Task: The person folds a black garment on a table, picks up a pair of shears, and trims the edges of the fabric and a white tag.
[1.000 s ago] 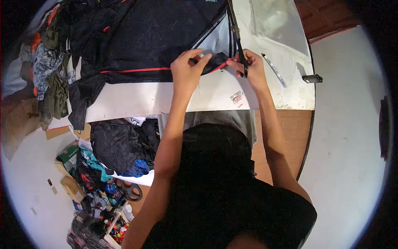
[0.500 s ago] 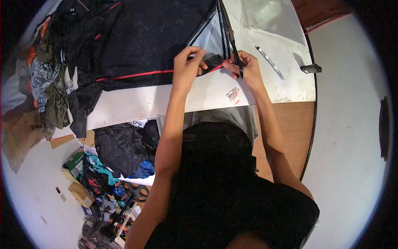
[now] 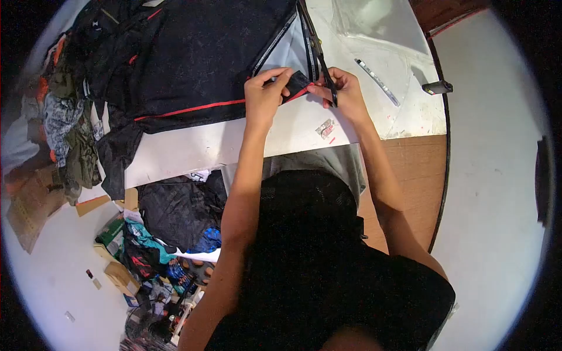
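A black garment (image 3: 193,58) with a red stripe along its near edge is spread over the white table. My left hand (image 3: 264,98) is closed at that edge, thumb and fingers pinching the black fabric near a small folded flap (image 3: 297,80). To its right, my right hand (image 3: 348,98) pinches the red-striped end between thumb and finger. The same hand also carries a pair of black scissors (image 3: 320,55), which point away from me along the garment's open zipper edge (image 3: 308,50). Its palm side is partly hidden.
On the white table (image 3: 193,149) lie a pen (image 3: 377,82), a clear plastic sheet (image 3: 383,29) and a small scrap (image 3: 325,128). A small black object (image 3: 438,88) sits at the right edge. Patterned clothes (image 3: 61,126) are heaped left; dark fabric (image 3: 181,205) and boxes lie below.
The view has shifted slightly. Between my hands, the black fabric end is turned up more, showing a larger flap. Both hands keep their pinch, and the scissors stay with my right hand.
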{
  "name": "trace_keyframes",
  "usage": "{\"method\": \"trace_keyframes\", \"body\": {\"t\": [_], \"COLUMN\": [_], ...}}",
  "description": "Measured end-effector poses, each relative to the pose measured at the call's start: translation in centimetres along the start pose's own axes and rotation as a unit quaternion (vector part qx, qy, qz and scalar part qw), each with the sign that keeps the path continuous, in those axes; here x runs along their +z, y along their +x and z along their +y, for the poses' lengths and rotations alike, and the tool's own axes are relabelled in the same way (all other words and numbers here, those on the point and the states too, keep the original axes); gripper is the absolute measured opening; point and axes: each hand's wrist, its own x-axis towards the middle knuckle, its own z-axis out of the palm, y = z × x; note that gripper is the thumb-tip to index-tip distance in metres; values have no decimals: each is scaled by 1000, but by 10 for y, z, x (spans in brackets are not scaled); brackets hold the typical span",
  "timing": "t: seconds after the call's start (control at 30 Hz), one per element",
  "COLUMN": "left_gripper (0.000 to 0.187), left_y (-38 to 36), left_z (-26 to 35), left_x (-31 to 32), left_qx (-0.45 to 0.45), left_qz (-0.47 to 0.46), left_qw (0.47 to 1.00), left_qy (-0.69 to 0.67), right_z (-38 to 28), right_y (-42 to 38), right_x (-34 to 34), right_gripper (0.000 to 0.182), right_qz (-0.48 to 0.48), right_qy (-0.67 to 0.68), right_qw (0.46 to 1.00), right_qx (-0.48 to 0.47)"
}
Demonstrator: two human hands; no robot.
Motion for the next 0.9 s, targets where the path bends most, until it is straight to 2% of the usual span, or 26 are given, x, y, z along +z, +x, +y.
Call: {"method": "trace_keyframes", "body": {"t": [0.03,0.2,0.3,0.37,0.5,0.57,0.63,0.7,0.83,0.9], "left_gripper": [15,14,16,18,19,20,20,19,16,14], "left_y": [-2,-4,-10,-13,-15,-15,-15,-14,-15,-15], "left_z": [1,-9,-6,-5,-7,-8,-9,-10,-11,-13], "left_x": [-1,-10,-10,-10,-10,-10,-10,-8,-10,-11], "left_qx": [-2,6,33,48,49,64,47,31,14,16], "left_qz": [22,13,31,23,26,7,11,12,14,17], "left_qw": [999,1000,997,994,992,990,988,986,979,976], "left_qy": [-41,-25,-59,-93,-109,-124,-144,-163,-205,-218], "right_z": [0,1,-3,-4,-10,-16,-21,-20,-16,-16], "right_y": [0,3,2,1,-8,-23,-41,-58,-79,-86], "right_x": [0,2,5,7,5,-8,-16,-29,-48,-57], "right_gripper": [21,22,22,21,19,20,20,20,22,24], "right_qz": [5,16,31,67,114,94,90,21,-81,-101], "right_qy": [-4,2,3,43,24,-37,-39,-42,-33,-29], "right_qw": [1000,1000,999,997,993,995,995,998,995,993], "right_qx": [4,10,9,-2,-22,-15,-5,48,54,61]}}
